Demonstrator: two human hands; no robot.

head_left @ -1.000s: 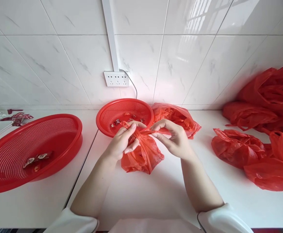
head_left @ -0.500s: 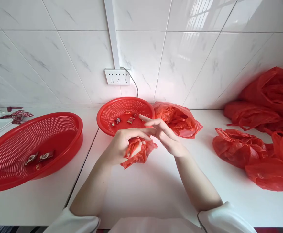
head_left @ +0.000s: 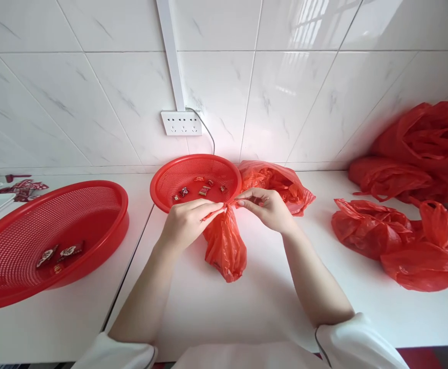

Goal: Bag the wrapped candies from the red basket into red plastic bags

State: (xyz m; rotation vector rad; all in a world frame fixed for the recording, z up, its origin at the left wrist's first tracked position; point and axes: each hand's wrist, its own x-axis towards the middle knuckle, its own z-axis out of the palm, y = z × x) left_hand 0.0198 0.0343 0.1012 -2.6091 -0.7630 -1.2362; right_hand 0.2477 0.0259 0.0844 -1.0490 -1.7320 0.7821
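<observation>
A small red plastic bag [head_left: 227, 246] hangs below my two hands, its neck gathered and twisted between them. My left hand [head_left: 193, 218] pinches one side of the gathered top, and my right hand [head_left: 264, 205] pinches the other side. Just behind them is a round red basket [head_left: 162, 184] with several small wrapped pieces inside. To its right, a crumpled open red bag [head_left: 285, 184] lies against the wall side of the white table [head_left: 270, 307].
A larger red basket [head_left: 122, 205] at the left holds a few wrapped pieces. Filled red bags [head_left: 419, 261] lie at the right, with piled red bags [head_left: 423, 138] behind them. Wrappers [head_left: 26, 189] lie at the back left. A socket [head_left: 181, 123] is on the wall.
My right hand has gone from spread fingers to a pinch on the bag's top. My left hand now pinches the top too, and the bag hangs down lengthened below both hands.
</observation>
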